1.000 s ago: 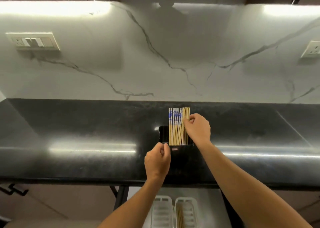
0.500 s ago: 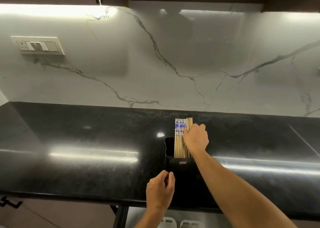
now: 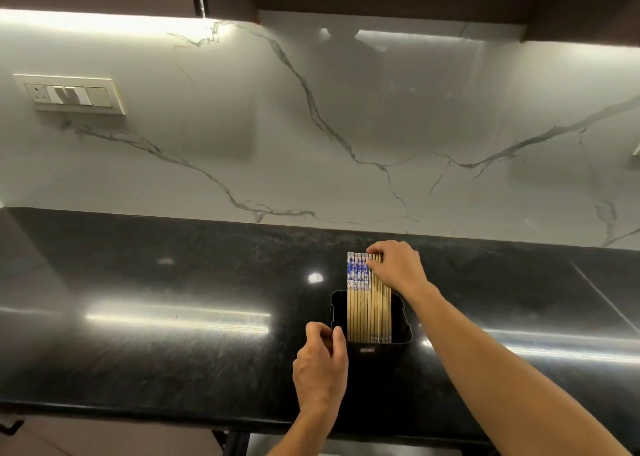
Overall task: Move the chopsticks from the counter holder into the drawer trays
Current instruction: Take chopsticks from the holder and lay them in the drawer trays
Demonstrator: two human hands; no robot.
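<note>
On my screen I see the grip of the right hand (image 3: pixel 398 265) clenched at the upper ends of the bamboo-coloured wooden chopsticks (image 3: pixel 367 310). The thumb and the curled fingers pinch the plain sticks at the right side of the row. The sticks at the left side of the row have blue and white patterned tops, and the hand does not cover these. All the chopsticks stand side by side in one flat row inside the black rectangular plastic holder (image 3: pixel 403 320), with their tops well above its far rim.

The left hand (image 3: pixel 320 365) is at the near left corner of the holder. Its thumb and curled fingers are closed on the rim there.

The holder stands on the glossy black stone bench (image 3: pixel 173 351), near the front edge. Behind the bench is a white marble wall with grey veins (image 3: pixel 311 126), which carries a cream switch plate (image 3: pixel 71 95) at the left.
</note>
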